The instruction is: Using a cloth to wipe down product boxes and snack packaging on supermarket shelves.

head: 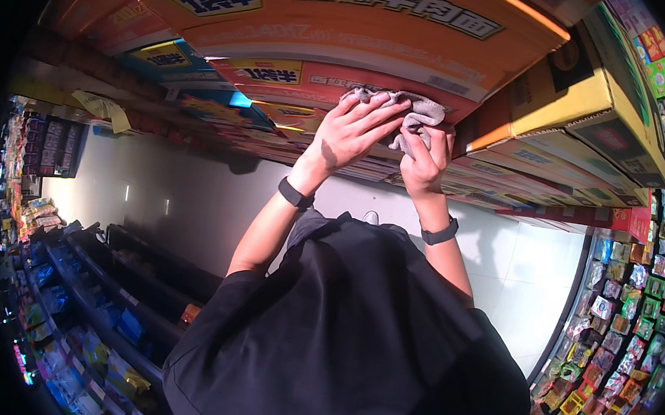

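Note:
A crumpled grey cloth (423,111) is pressed against the side of a red cardboard carton (318,82) in a tall stack. My left hand (356,127) lies over the cloth's left part with its fingers spread forward across it. On the right, my right hand (427,161) pinches the bunched lower folds between thumb and fingers. An orange carton (345,29) bearing large print sits just above, overhanging the red one. Part of the red carton's face is hidden behind the cloth and my hands. Both wrists wear dark bands.
Yellow-edged cartons (582,103) jut out at the right of the stack. Shelves of packaged goods (619,320) curve along the right, and dark shelving (100,307) stands at lower left. A yellow paper tag (105,112) hangs at left. Pale tiled floor (512,278) lies below.

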`<state>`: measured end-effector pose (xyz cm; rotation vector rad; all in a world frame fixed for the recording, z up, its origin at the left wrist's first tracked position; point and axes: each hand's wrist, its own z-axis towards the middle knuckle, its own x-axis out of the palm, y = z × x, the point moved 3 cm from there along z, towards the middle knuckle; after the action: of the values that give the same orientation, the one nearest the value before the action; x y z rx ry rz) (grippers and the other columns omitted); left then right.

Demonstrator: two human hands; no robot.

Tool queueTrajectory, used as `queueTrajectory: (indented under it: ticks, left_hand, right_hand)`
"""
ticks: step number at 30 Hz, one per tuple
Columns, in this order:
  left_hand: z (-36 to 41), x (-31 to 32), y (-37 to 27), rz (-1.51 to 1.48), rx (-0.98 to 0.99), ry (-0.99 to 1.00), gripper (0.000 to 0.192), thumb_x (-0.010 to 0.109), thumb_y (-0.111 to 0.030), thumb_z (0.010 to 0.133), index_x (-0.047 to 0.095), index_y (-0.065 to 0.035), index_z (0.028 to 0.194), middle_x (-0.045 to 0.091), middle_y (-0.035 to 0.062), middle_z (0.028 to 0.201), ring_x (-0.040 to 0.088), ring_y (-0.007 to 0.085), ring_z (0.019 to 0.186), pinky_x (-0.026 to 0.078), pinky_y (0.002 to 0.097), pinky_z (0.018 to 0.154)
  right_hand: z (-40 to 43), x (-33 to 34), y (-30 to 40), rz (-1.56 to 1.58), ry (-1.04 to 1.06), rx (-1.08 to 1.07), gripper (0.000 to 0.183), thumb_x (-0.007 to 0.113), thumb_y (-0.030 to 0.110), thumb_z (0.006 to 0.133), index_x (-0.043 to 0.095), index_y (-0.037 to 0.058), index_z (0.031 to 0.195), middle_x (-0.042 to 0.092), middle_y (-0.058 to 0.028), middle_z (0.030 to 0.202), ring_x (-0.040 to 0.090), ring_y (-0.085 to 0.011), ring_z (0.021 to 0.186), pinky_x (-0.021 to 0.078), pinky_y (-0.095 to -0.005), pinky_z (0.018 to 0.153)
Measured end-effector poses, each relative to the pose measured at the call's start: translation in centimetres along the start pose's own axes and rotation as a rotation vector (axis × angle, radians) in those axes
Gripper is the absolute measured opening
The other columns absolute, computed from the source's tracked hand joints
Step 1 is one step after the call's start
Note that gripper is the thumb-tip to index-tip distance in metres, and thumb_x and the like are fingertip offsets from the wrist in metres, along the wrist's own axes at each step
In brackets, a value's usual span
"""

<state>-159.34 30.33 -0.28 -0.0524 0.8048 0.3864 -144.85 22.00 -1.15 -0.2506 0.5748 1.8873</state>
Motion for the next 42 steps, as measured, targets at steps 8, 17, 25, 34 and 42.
queueTrajectory:
  ticks: [8,17,25,34,42]
  left_hand:
    - [-2.5,-4.4,6.1,0.026,-0.082,-0.111,0.036,0.064,-0.018,0.086,0.069,-0.0162,0.122,0.059,-0.0022,0.142,0.052,0.0196,0.132,0.03,0.0412,0.115]
    - [-12.6,-3.7,14.9,0.014,-0.226,-0.369,0.031,0.065,-0.014,0.089,0.066,-0.009,0.12,0.058,0.0123,0.141,0.044,0.0389,0.139,0.026,0.053,0.118]
    - [-18.2,1.3,14.2,-0.102,-0.176,-0.319,0.032,0.058,-0.004,0.085,0.06,0.0048,0.115,0.044,0.0321,0.146,0.033,0.0454,0.144,0.02,0.0641,0.118]
    - [-21.5,2.3,13.8,-0.141,-0.141,-0.085,0.034,0.063,-0.007,0.089,0.065,-0.0055,0.122,0.047,0.0134,0.151,0.027,0.0402,0.148,0.022,0.0585,0.119]
    - [-20.9,2.8,10.7,-0.134,-0.155,0.048,0.04,0.061,-0.01,0.09,0.06,-0.0068,0.129,0.048,0.0105,0.151,0.039,0.0332,0.143,0.027,0.054,0.117]
  right_hand:
    - [4.4,4.4,6.1,0.082,-0.011,-0.052,0.033,0.067,-0.007,0.068,0.076,0.0098,0.095,0.063,-0.0062,0.094,0.057,-0.0249,0.08,0.0465,-0.0379,0.075]
    - [7.4,12.7,13.4,0.051,0.029,-0.24,0.005,0.067,0.016,0.076,0.069,0.0137,0.081,0.063,0.0,0.089,0.062,-0.0193,0.087,0.0461,-0.0335,0.077]
    - [3.1,14.8,13.2,-0.001,0.152,-0.185,0.007,0.066,0.017,0.08,0.067,0.0121,0.085,0.061,-0.0035,0.091,0.061,-0.0216,0.093,0.0455,-0.0349,0.079]
    - [-1.0,15.7,13.6,-0.03,0.234,0.024,0.01,0.063,0.014,0.079,0.069,0.0104,0.086,0.058,-0.0031,0.085,0.057,-0.0227,0.093,0.0425,-0.0362,0.082]
    - [-3.4,14.0,11.6,0.006,0.296,0.042,0.016,0.065,0.01,0.077,0.072,0.0117,0.091,0.065,-0.0024,0.097,0.061,-0.0221,0.099,0.0469,-0.0368,0.086]
